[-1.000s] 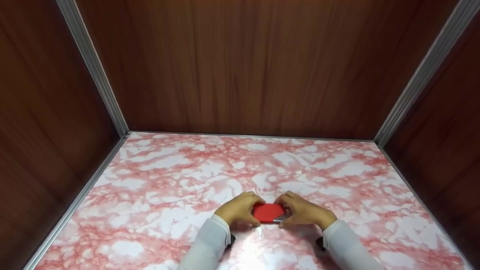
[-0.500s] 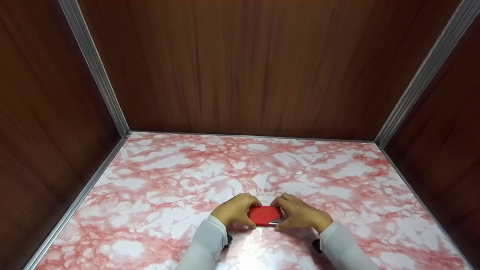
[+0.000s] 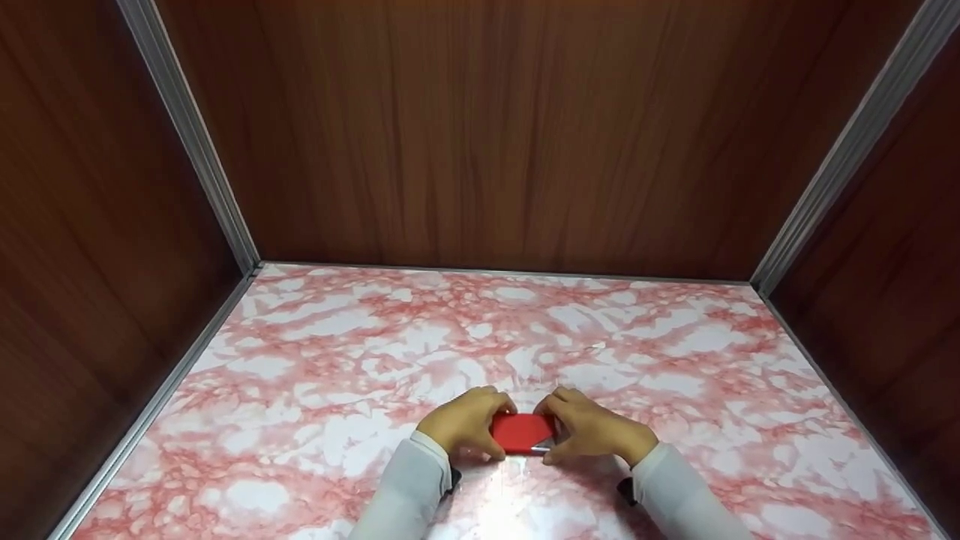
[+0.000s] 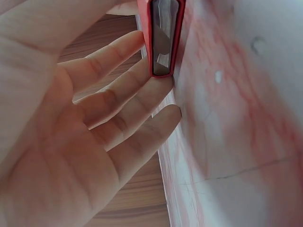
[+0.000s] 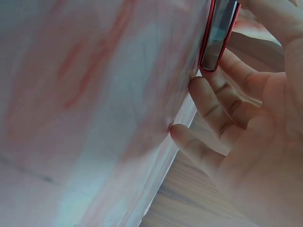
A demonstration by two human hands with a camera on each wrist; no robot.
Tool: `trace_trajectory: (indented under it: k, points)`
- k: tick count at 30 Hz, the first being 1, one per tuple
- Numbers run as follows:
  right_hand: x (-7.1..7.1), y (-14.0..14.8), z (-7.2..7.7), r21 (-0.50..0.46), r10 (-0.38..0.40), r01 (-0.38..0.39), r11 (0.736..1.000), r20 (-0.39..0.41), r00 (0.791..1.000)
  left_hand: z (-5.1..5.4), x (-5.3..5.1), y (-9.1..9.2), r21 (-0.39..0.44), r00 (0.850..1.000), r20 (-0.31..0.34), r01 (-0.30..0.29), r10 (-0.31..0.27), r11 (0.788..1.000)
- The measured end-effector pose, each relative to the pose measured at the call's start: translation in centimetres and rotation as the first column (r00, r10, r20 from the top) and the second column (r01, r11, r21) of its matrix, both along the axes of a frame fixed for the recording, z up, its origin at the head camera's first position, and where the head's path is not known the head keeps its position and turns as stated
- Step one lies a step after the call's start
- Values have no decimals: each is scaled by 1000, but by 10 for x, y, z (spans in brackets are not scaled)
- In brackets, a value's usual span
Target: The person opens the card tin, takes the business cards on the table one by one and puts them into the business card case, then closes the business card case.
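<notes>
A small flat red case (image 3: pixel 521 433) with a silvery corner lies between my two hands in the head view, at or just above the tabletop. Its narrow end (image 4: pixel 163 40) looks shiny and metallic in the left wrist view, framed in red. My left hand (image 3: pixel 465 421) grips the case by its left end, fingers at the far edge and thumb at the near edge. My right hand (image 3: pixel 596 426) holds the right end in the same way. The right wrist view shows the opposite shiny end (image 5: pixel 220 35) of the case beside the fingers.
The tabletop (image 3: pixel 337 360) has a red and white marbled pattern. Dark wood panels (image 3: pixel 487 135) stand at the back and both sides, joined by grey metal posts (image 3: pixel 191 142). A bright glare lies on the table between the forearms.
Both hands and the red case have shifted slightly left and a little toward me. The grip of both hands on the case looks the same.
</notes>
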State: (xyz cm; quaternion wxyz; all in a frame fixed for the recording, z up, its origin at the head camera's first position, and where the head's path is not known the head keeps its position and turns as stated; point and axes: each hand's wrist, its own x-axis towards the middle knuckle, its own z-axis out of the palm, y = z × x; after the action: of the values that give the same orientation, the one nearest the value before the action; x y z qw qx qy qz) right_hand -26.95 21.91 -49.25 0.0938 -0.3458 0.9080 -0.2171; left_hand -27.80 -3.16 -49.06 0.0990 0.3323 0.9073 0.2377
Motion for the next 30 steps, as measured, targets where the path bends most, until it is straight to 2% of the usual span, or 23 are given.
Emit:
trace_trajectory:
  k: [6, 15, 24, 30]
  points:
    - [0, -1, 1, -3, 11, -11, 1000, 5, 1000, -1, 0, -1, 4, 1000, -6, 8, -8, 1000]
    - [-2, -2, 0, 2, 30, -30, 1000, -42, 999, 0, -1, -2, -12, 1000, 0, 4, -4, 1000]
    - [-3, -2, -2, -7, 18, -19, 1000, -32, 999, 2, -2, -5, -21, 1000, 24, -4, 5, 1000]
    - [0, 1, 0, -21, -5, 5, 1000, 18, 1000, 5, -1, -11, -19, 1000, 28, -12, 13, 1000]
